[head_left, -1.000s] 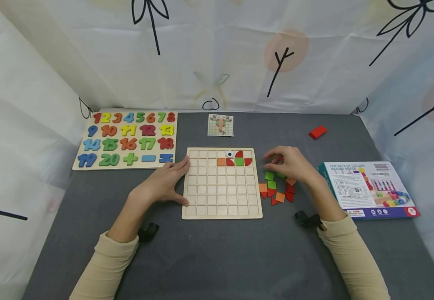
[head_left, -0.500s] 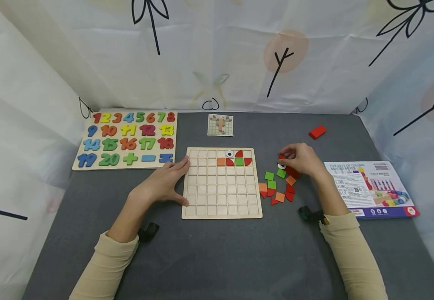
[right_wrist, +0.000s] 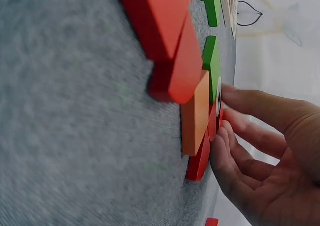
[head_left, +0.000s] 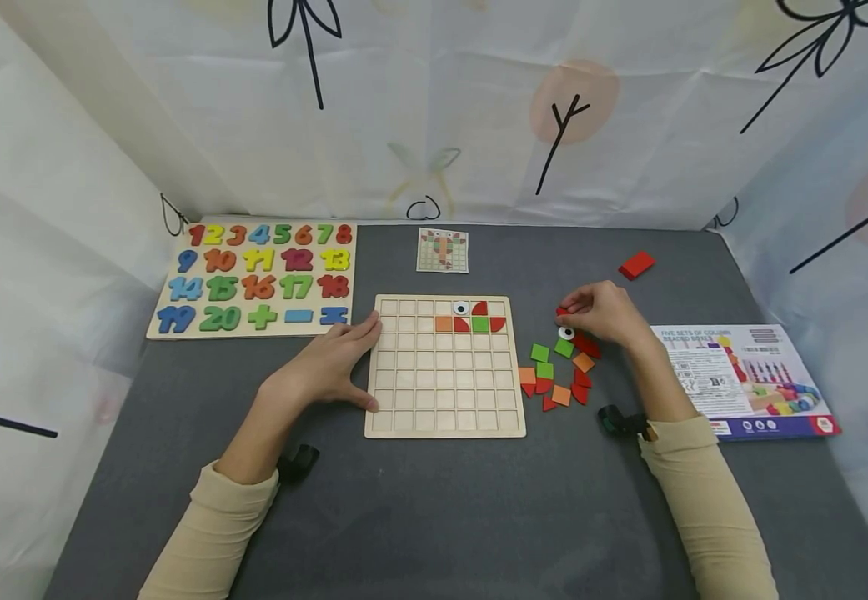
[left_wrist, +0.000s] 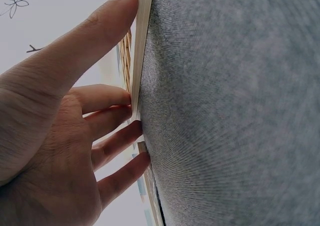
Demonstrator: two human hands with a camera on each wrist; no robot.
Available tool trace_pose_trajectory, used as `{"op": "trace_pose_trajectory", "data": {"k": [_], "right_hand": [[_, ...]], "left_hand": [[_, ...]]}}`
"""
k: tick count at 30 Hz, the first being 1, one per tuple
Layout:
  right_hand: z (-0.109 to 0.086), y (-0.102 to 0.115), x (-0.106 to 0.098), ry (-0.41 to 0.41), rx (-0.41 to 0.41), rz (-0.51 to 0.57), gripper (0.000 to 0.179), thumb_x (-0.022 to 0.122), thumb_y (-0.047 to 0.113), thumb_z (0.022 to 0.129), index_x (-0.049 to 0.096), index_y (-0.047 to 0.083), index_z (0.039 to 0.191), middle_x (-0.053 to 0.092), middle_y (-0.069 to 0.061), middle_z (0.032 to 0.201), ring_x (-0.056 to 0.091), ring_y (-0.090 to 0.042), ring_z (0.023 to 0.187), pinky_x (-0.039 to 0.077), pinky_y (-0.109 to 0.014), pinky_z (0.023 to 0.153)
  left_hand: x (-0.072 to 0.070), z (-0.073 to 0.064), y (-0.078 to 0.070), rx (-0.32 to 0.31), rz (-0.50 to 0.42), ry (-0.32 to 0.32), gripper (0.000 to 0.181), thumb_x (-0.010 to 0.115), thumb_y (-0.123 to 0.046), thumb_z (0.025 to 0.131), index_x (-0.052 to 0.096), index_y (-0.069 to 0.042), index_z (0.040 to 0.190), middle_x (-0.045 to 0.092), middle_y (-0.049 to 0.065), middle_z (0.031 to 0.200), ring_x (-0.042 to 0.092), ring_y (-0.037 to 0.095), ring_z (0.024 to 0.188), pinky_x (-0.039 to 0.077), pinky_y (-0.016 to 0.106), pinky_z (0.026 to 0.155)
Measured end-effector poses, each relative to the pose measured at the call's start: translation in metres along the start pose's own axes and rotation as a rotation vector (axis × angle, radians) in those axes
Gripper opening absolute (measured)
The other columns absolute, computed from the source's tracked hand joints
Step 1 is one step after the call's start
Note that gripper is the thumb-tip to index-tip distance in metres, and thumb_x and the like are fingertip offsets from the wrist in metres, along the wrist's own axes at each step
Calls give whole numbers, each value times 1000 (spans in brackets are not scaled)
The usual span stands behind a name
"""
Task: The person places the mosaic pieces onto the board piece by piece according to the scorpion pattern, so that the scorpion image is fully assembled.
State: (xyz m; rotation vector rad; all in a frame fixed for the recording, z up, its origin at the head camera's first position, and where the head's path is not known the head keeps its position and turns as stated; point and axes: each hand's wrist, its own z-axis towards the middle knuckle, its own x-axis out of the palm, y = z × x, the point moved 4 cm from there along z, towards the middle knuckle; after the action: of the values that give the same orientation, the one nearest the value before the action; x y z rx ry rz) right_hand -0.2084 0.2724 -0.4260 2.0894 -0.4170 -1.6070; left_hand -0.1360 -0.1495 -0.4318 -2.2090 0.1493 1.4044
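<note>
A wooden grid board (head_left: 444, 375) lies mid-table, with several coloured pieces set in its upper right squares, including a white eye disc (head_left: 461, 308). My left hand (head_left: 328, 362) rests against the board's left edge, thumb and fingers spread and fairly straight. To the right of the board, my right hand (head_left: 600, 315) pinches a red piece (head_left: 562, 312), mostly hidden by the fingers. Just below those fingertips lies another eye disc (head_left: 566, 333). Loose green, orange and red pieces are gathered there, among them a green square (head_left: 540, 353) and an orange square (right_wrist: 196, 117).
A small pattern card (head_left: 443, 250) lies behind the board. At the back left is a number puzzle board (head_left: 253, 279). A printed box (head_left: 749, 379) sits beside the right forearm, and a red block (head_left: 637, 265) lies at the back right.
My right hand has moved rightward and slightly back from beside the board, uncovering green pieces and the loose eye disc. The left hand stays at the board's edge.
</note>
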Motion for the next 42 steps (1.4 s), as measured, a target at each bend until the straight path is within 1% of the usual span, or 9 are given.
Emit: {"op": "trace_pose_trajectory", "data": {"k": [6,11,15,18,21,24,31,38,42], "right_hand": [[2,-1,-1,18,0,-11,32,87,23,93,79,-1,113,80,-19,104,71,-21,86,53,-27,74],[3,1,0,28,-26,-22,29,85,20,94,79,-2,112,80,-19,103,71,-23,86,54,-29,75],[0,6,-2,4,-45,-13,29,85,20,95,79,-1,114,80,-20,105,74,-28,92,54,-28,77],[-4,12,-2,-28,-66,19,29,84,21,95,79,1,116,80,-20,106,75,-30,95,55,-29,78],[-6,22,0,-48,-103,68,29,84,23,96,80,3,116,81,-20,106,77,-32,96,57,-29,78],[-6,32,5,-45,-146,117,29,85,24,95,80,4,117,81,-20,107,77,-32,96,57,-27,76],[-2,60,24,21,-244,159,29,87,19,94,80,3,117,80,-18,109,78,-29,95,58,-23,79],[5,94,39,106,-331,179,24,85,10,93,81,1,115,79,-19,111,79,-30,97,66,-42,88],[13,110,48,136,-377,188,24,83,6,93,80,1,116,80,-19,114,80,-31,98,66,-44,90]], "left_hand": [[1,1,0,-2,-5,6,133,99,-53,73,23,-5,172,17,12,184,37,43,156,41,59,124],[1,1,-1,-3,0,10,134,98,-53,73,23,-5,172,17,12,184,37,43,156,41,59,124],[0,1,-2,-6,-2,14,134,99,-53,73,23,-5,173,17,12,184,36,43,157,40,59,125],[1,1,-3,-7,-3,14,134,99,-53,73,23,-5,173,16,12,184,36,43,157,39,59,125],[1,1,-3,-5,-4,11,134,99,-53,73,23,-5,172,17,12,184,36,42,157,40,58,125],[1,1,-3,-2,-2,7,134,99,-53,73,23,-5,172,17,12,184,37,42,156,40,58,124],[1,1,-2,-2,0,6,134,99,-53,73,23,-5,172,17,12,184,37,42,155,41,57,124],[1,2,-1,0,-6,3,134,99,-52,73,23,-4,172,17,12,184,37,42,156,40,58,124],[1,1,0,-7,-13,5,134,99,-52,73,23,-5,172,17,12,184,37,42,156,41,58,124]]}}
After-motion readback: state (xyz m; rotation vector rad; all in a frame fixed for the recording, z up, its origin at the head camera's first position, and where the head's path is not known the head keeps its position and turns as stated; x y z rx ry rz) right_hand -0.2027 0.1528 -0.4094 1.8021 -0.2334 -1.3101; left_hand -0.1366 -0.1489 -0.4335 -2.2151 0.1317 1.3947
